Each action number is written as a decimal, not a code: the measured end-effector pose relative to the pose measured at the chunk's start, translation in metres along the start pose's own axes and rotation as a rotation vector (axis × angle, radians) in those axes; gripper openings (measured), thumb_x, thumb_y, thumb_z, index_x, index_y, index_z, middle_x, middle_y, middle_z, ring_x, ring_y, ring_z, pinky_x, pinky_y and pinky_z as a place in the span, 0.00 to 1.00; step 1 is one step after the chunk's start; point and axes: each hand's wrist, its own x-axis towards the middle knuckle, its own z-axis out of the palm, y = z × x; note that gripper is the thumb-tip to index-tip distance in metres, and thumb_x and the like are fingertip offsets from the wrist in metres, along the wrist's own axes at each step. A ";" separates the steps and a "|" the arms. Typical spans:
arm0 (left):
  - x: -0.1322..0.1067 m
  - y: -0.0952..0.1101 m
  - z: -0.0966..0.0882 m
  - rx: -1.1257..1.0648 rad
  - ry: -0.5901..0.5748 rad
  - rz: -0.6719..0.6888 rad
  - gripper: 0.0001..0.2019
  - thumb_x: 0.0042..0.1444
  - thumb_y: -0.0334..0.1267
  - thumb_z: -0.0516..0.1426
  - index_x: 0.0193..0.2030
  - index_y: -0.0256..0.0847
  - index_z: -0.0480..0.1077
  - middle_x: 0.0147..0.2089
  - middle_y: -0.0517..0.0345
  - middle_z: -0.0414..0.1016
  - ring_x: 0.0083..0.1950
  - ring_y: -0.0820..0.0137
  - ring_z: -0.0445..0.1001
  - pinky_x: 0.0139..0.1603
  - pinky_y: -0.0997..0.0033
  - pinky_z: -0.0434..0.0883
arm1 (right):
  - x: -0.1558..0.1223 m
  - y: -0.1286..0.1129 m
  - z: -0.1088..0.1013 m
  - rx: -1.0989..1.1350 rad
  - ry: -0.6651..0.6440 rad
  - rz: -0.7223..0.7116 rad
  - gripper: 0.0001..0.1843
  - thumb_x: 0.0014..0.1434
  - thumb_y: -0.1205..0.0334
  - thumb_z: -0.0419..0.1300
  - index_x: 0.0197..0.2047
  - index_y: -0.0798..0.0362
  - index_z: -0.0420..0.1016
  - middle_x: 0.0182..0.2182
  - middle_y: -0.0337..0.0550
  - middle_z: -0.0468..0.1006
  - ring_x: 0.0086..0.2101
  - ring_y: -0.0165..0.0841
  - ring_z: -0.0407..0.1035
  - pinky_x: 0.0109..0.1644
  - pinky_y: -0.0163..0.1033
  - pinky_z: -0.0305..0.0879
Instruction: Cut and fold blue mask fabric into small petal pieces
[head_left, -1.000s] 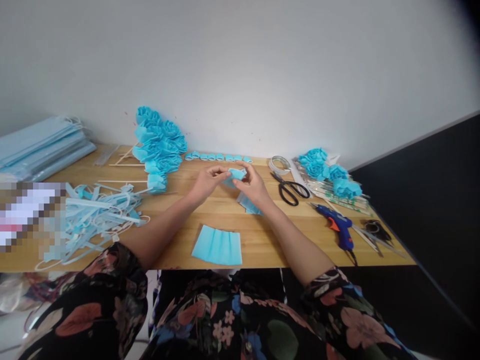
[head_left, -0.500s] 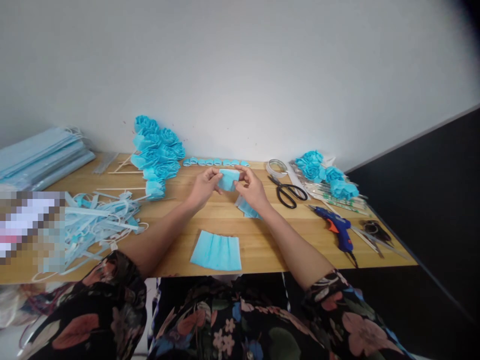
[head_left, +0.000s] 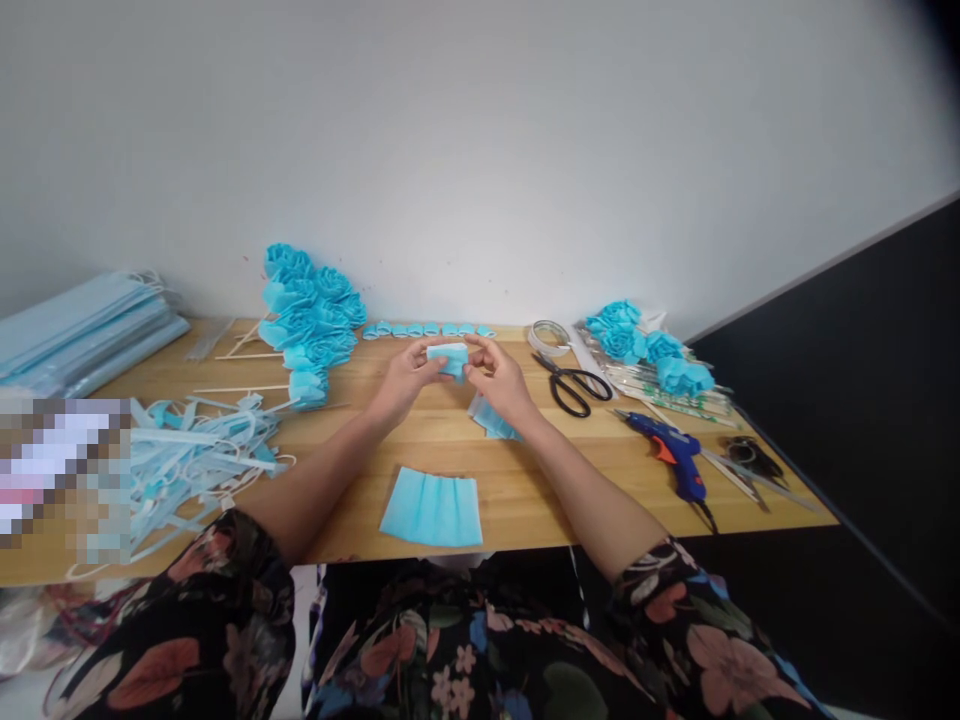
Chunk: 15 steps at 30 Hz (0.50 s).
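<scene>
Over the middle of the wooden table (head_left: 525, 480), my left hand (head_left: 405, 378) and my right hand (head_left: 501, 378) pinch a small folded piece of blue fabric (head_left: 451, 359) between their fingertips. Both hands are closed on it, the left at its left edge, the right at its right edge. Under my right wrist lies another small blue piece (head_left: 491, 420). Nearer to me a flat pleated blue sheet (head_left: 433, 507) rests by the table's front edge.
Blue fabric roses on sticks (head_left: 309, 305) and a row of small blue rolls (head_left: 427, 329) lie at the back. Cut strips (head_left: 195, 445) and stacked masks (head_left: 82, 330) are on the left. Right: tape roll (head_left: 549, 336), scissors (head_left: 574, 385), more roses (head_left: 649, 350), blue glue gun (head_left: 671, 455).
The blue piece between my fingers has been turned and flattened into a smaller folded rectangle. My hands stayed in about the same place; the view tilted slightly.
</scene>
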 end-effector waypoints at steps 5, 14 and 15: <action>0.000 -0.002 -0.002 0.006 0.014 -0.006 0.23 0.45 0.49 0.70 0.41 0.34 0.76 0.39 0.50 0.81 0.38 0.67 0.79 0.46 0.63 0.77 | 0.000 0.002 0.000 0.036 -0.042 0.031 0.30 0.54 0.59 0.59 0.61 0.51 0.70 0.35 0.40 0.77 0.32 0.31 0.69 0.29 0.34 0.66; -0.001 -0.002 -0.003 0.121 -0.027 0.001 0.21 0.47 0.51 0.69 0.39 0.34 0.74 0.37 0.53 0.81 0.37 0.66 0.79 0.43 0.62 0.79 | 0.003 0.003 -0.005 -0.062 0.059 -0.103 0.25 0.57 0.60 0.58 0.59 0.52 0.73 0.33 0.38 0.75 0.35 0.30 0.70 0.41 0.35 0.69; 0.000 -0.003 -0.004 0.113 -0.012 0.004 0.21 0.47 0.51 0.68 0.39 0.34 0.75 0.38 0.53 0.81 0.38 0.66 0.79 0.43 0.63 0.79 | 0.005 0.003 -0.009 -0.073 0.089 -0.112 0.25 0.58 0.60 0.57 0.59 0.52 0.73 0.33 0.37 0.76 0.35 0.30 0.70 0.42 0.35 0.69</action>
